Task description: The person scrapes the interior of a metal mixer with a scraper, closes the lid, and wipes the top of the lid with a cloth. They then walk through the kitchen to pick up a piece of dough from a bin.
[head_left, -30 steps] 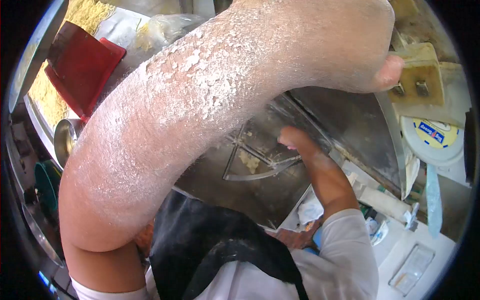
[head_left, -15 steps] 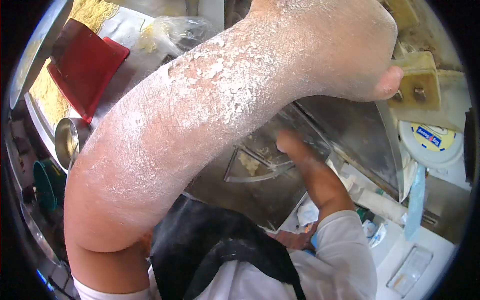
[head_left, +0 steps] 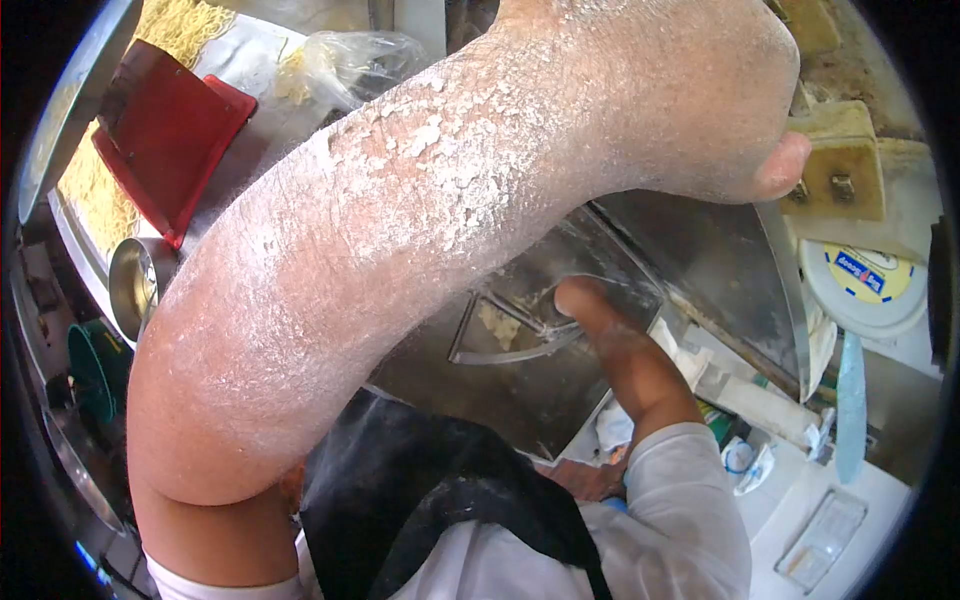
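Note:
My left forearm, dusted with white flour and flakes of dough, crosses close in front of the camera. My left hand (head_left: pixel 680 100) is raised at the upper right; its back and the tip of the thumb show, while the fingers are hidden. Lower down, my right hand (head_left: pixel 577 297) is over a grey metal surface (head_left: pixel 500 405), at the edge of a metal frame (head_left: pixel 525 352). Pale dough-like bits (head_left: pixel 497 325) lie inside that frame. The fingers of my right hand cannot be made out, nor whether they hold anything.
At the left are a red dustpan-like scoop (head_left: pixel 180 140), yellow noodles (head_left: pixel 100 195), a metal bowl (head_left: pixel 135 285) and a clear plastic bag (head_left: pixel 360 65). A white tub with a yellow label (head_left: pixel 865 275) and a light blue strip (head_left: pixel 850 410) are at the right.
My right hand has moved slightly down towards my body. The light blue strip at the right has shifted and looks narrower. My left arm has hardly moved.

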{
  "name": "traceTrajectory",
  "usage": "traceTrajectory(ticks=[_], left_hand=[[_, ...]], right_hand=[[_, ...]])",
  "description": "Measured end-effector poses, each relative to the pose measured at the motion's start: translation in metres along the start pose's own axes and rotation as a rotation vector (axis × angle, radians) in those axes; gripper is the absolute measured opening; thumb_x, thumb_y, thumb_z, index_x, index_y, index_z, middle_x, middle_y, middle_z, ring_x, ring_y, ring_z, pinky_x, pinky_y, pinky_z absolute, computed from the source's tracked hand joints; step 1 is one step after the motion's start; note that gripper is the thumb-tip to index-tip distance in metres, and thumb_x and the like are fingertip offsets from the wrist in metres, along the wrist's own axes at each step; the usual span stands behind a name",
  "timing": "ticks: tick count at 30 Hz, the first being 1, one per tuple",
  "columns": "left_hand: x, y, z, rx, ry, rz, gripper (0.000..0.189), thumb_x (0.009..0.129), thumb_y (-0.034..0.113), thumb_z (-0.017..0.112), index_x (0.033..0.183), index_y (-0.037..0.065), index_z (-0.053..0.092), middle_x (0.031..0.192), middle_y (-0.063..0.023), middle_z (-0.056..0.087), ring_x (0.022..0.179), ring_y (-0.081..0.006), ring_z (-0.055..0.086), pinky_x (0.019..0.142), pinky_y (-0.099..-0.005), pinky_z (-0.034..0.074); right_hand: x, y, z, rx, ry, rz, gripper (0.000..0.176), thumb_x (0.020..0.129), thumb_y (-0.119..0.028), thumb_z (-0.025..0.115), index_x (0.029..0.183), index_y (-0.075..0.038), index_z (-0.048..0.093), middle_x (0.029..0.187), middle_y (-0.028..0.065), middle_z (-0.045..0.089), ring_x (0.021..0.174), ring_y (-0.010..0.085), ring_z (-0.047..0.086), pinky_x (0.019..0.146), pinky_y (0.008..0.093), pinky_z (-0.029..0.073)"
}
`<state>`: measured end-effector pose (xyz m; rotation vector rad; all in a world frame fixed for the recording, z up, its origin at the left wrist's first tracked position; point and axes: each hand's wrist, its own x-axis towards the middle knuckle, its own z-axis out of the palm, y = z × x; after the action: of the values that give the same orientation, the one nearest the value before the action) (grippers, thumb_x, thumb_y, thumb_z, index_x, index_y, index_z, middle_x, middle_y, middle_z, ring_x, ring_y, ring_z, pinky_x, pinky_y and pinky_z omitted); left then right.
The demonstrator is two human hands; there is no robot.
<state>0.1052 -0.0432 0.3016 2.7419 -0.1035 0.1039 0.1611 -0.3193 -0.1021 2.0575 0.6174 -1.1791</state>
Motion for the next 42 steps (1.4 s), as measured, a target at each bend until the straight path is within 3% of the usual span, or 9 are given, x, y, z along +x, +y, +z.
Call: traceTrajectory(ticks=[3,10,14,18,21,24,27,30,42], left_hand=[[-0.017,-0.020,0.027,0.017,0.426,0.300,0.039,0.082,0.034,0.053,0.069,-0.002,0.062,0.057,-0.0150,0.060,0.056,-0.0278,0.064,0.053,-0.0376,0.053],[-0.004,-0.022,0.008,-0.032,0.081,0.298,0.039,0.081,0.034,0.053,0.067,-0.002,0.062,0.058,-0.0153,0.061,0.057,-0.0274,0.064,0.053,-0.0378,0.052],[0.006,-0.025,0.055,-0.065,0.494,0.279,0.038,0.081,0.033,0.053,0.067,-0.001,0.062,0.059,-0.0158,0.061,0.057,-0.0292,0.063,0.053,-0.0389,0.052],[-0.007,-0.039,0.047,-0.257,0.676,0.542,0.037,0.080,0.032,0.054,0.068,-0.001,0.062,0.060,-0.0161,0.062,0.057,-0.0307,0.063,0.053,-0.0395,0.052],[0.007,-0.003,0.011,0.043,0.103,0.072,0.037,0.080,0.033,0.055,0.067,-0.001,0.062,0.060,-0.0162,0.061,0.058,-0.0307,0.063,0.055,-0.0395,0.052],[0.007,-0.026,0.055,0.069,0.669,0.290,0.037,0.079,0.033,0.056,0.067,-0.001,0.061,0.060,-0.0160,0.060,0.059,-0.0307,0.063,0.056,-0.0395,0.052],[-0.009,-0.039,0.047,-0.165,0.653,0.530,0.038,0.080,0.034,0.056,0.068,-0.001,0.060,0.059,-0.0156,0.060,0.059,-0.0303,0.063,0.055,-0.0395,0.052],[-0.004,-0.017,0.049,0.149,0.624,0.253,0.039,0.080,0.035,0.055,0.068,-0.002,0.061,0.059,-0.0157,0.060,0.058,-0.0296,0.063,0.055,-0.0395,0.051],[0.005,-0.024,0.052,-0.077,0.721,0.406,0.038,0.081,0.034,0.054,0.068,-0.001,0.060,0.059,-0.0151,0.059,0.057,-0.0288,0.063,0.054,-0.0390,0.051]], right_hand=[[0.003,0.000,0.004,0.029,0.005,-0.009,0.028,0.083,-0.019,0.054,0.106,-0.011,0.068,0.114,0.0086,0.063,0.103,0.0274,0.061,0.076,0.0478,0.050],[-0.004,0.006,0.009,-0.054,0.086,-0.061,0.027,0.083,-0.022,0.055,0.104,-0.011,0.068,0.110,0.0100,0.065,0.102,0.0274,0.062,0.081,0.0442,0.049],[-0.048,0.010,-0.026,-0.003,-0.194,-0.176,0.026,0.079,-0.022,0.053,0.091,-0.005,0.069,0.095,0.0160,0.067,0.088,0.0302,0.065,0.077,0.0419,0.049],[-0.035,0.031,-0.017,0.110,0.064,-0.075,0.027,0.079,-0.024,0.053,0.089,-0.005,0.069,0.090,0.0158,0.067,0.086,0.0287,0.065,0.074,0.0424,0.050],[-0.004,0.045,0.005,0.031,0.009,-0.166,0.027,0.079,-0.025,0.053,0.088,-0.006,0.070,0.093,0.0152,0.067,0.089,0.0285,0.065,0.075,0.0438,0.049],[-0.009,0.033,0.009,-0.047,0.207,-0.155,0.027,0.080,-0.023,0.053,0.092,-0.006,0.070,0.099,0.0157,0.066,0.094,0.0306,0.063,0.079,0.0449,0.048],[-0.034,0.004,-0.009,0.131,0.101,0.077,0.029,0.083,-0.019,0.051,0.105,-0.010,0.068,0.115,0.0119,0.062,0.104,0.0291,0.061,0.084,0.0439,0.048],[-0.012,0.000,0.003,0.008,-0.014,0.068,0.029,0.083,-0.020,0.053,0.107,-0.011,0.067,0.115,0.0101,0.063,0.105,0.0278,0.060,0.081,0.0476,0.048],[-0.040,-0.016,-0.004,-0.069,0.237,-0.054,0.026,0.085,-0.017,0.050,0.101,-0.010,0.070,0.109,0.0102,0.065,0.101,0.0276,0.063,0.077,0.0454,0.049]])
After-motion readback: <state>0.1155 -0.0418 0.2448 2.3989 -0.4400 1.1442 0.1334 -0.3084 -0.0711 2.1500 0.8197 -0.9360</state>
